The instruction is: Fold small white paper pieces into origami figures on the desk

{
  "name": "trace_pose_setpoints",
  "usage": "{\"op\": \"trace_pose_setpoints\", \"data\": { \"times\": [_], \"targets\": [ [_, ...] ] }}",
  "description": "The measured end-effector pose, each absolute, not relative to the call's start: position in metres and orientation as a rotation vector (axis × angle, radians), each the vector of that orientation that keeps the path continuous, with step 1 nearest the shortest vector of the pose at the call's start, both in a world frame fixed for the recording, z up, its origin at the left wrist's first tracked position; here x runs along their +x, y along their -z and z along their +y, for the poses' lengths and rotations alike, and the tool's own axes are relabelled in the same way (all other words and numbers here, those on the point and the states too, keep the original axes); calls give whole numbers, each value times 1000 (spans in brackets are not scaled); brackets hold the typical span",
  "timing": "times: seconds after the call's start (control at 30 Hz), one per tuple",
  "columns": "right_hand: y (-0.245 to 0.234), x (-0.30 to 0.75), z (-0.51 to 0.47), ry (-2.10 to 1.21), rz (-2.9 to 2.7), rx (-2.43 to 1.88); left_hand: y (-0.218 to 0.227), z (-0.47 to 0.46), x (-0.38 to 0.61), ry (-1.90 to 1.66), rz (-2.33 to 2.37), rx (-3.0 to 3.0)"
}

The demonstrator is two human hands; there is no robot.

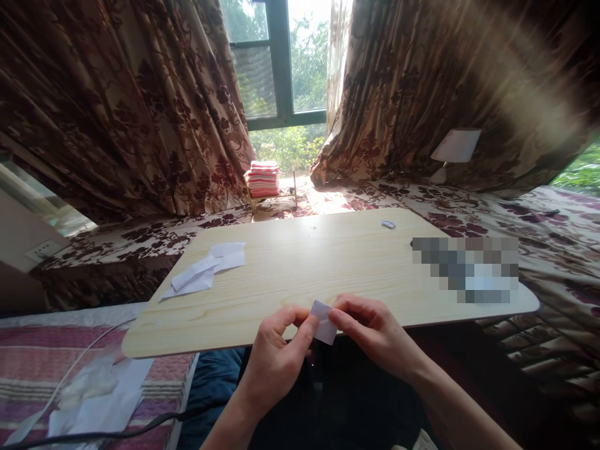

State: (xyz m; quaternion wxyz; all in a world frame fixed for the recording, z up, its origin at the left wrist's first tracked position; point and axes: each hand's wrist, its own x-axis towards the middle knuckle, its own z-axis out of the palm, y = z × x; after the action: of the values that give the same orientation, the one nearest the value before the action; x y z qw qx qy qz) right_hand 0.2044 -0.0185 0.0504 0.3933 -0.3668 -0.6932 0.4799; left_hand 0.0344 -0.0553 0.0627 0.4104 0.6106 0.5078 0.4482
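A small piece of white paper (323, 326) is held up at the near edge of the table, between my two hands. My left hand (285, 350) pinches its left side between thumb and fingers. On the other side, my right hand (372, 328) grips the upper right edge the same way. The paper looks small and squarish; whether it is folded I cannot tell. Several loose white paper sheets (201, 272) lie overlapping on the left of the light wooden table (290, 262). Near the far right edge rests a small folded paper piece (387, 224).
A blurred-out patch (466, 269) covers something at the table's right. Behind stand a small rack with folded red-and-white cloths (264, 179) and a white lamp (455, 147). More papers (107, 400) and a white cable (87, 347) lie on the striped bed, lower left.
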Motion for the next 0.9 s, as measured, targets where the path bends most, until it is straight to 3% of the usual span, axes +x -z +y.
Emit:
{"op": "trace_pose_setpoints", "data": {
  "times": [0.3, 0.43, 0.6, 0.7, 0.77, 0.9],
  "targets": [
    [-75, 213, -15, -1253, -2141, -836, -80, -60, 23, -843, 1284, 1969],
    [-97, 214, -31, -1223, -2503, -712, -103, -74, 20, -610, 1092, 2227],
    [-117, 218, -64, -1162, -2553, -470, -127, -96, 14, -303, 833, 2367],
    [-111, 236, -69, -1182, -2412, -367, -124, -105, -1, -363, 834, 2340],
    [-103, 248, -66, -1050, -2246, -634, -118, -109, -11, -546, 1040, 2270],
    [-96, 246, -61, -1126, -2347, -811, -110, -110, -10, -776, 1158, 2200]
  ]
}}
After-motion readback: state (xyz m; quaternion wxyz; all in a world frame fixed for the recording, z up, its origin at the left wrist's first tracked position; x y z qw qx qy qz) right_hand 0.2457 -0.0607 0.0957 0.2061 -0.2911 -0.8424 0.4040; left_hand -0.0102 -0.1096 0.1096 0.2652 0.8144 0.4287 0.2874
